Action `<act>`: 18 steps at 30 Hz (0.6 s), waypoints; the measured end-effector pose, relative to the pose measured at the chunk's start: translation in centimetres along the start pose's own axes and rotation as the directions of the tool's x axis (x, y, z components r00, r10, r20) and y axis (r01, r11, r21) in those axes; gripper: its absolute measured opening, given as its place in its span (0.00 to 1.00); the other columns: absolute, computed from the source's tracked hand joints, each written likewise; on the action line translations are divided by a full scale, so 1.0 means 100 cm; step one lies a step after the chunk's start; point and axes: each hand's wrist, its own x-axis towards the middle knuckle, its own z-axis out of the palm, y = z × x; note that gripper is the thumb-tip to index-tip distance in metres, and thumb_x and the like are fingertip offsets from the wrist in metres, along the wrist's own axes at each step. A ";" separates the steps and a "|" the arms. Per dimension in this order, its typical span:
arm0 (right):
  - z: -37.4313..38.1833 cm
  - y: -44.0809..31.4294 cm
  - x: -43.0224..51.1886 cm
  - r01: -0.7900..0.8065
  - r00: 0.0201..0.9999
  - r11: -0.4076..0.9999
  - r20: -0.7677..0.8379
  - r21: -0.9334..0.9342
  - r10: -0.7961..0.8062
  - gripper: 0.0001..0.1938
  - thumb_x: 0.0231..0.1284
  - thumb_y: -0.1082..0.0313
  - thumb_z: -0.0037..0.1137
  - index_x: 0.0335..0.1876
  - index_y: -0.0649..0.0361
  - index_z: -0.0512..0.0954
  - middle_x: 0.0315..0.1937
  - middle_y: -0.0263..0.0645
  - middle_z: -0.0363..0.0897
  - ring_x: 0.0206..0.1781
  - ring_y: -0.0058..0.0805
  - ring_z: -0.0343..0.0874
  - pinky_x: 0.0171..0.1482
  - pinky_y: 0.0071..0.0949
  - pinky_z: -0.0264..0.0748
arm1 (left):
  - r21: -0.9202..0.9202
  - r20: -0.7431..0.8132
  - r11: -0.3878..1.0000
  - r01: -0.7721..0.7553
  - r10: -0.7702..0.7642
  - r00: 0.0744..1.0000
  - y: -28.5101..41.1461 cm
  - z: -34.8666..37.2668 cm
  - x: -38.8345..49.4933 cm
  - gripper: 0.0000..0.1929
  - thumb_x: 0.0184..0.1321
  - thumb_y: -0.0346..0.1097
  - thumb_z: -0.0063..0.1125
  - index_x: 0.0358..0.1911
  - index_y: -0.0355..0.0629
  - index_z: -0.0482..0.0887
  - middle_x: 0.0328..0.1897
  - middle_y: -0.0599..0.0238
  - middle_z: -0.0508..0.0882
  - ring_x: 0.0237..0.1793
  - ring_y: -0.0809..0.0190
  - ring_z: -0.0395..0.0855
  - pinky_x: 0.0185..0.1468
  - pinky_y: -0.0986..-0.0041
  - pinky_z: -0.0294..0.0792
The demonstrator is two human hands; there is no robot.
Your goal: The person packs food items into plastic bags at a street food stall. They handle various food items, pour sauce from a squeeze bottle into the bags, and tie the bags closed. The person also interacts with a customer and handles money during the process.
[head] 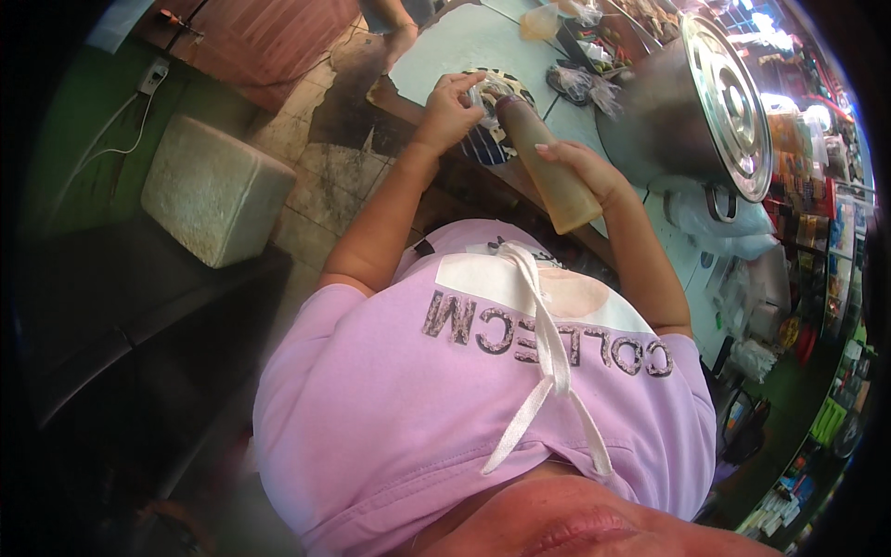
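My left hand (451,111) pinches a clear plastic bag (490,97) over the near edge of a pale tabletop (445,49). Around the body of a tall translucent bottle (550,174) with yellowish contents, my right hand (585,167) is wrapped. The bottle is tilted, its dark reddish top close to the bag; whether anything flows out cannot be told. Beneath the bag lie a round black-and-cream patterned item and a dark striped cloth (487,147).
A large lidded metal pot (668,104) stands right of my right hand. Beyond are a small knotted bag (574,82), a tray of chillies and limes (604,43) and a yellowish bag (539,24). Another person's arm (398,35) reaches in. A foam box (216,188) sits at left.
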 end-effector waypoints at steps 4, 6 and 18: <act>0.005 -0.002 0.006 -0.011 1.000 0.999 -0.030 -0.033 0.010 0.28 0.55 0.51 0.66 0.52 0.67 0.76 0.39 0.44 0.82 0.33 0.31 0.85 0.35 0.28 0.81 | 0.041 0.019 0.999 0.010 -0.010 1.000 0.003 0.003 -0.003 0.30 0.49 0.24 0.61 0.61 0.50 0.83 0.57 0.66 0.75 0.40 0.71 0.76 0.49 0.79 0.75; 0.008 -0.001 0.010 -0.007 0.999 0.999 -0.043 -0.044 0.005 0.28 0.55 0.51 0.66 0.53 0.67 0.76 0.40 0.44 0.82 0.33 0.31 0.85 0.35 0.29 0.81 | 0.043 0.016 0.999 0.010 -0.011 1.000 0.004 0.004 -0.004 0.30 0.49 0.24 0.61 0.61 0.50 0.83 0.58 0.66 0.75 0.40 0.71 0.77 0.49 0.78 0.75; -0.002 0.011 0.007 0.065 0.998 0.991 0.035 -0.118 -0.061 0.31 0.57 0.50 0.65 0.60 0.66 0.73 0.43 0.41 0.80 0.37 0.27 0.82 0.39 0.26 0.80 | -0.124 -0.041 0.992 0.032 -0.037 0.998 -0.006 0.006 0.002 0.29 0.50 0.21 0.59 0.60 0.42 0.82 0.54 0.63 0.77 0.35 0.72 0.78 0.41 0.79 0.77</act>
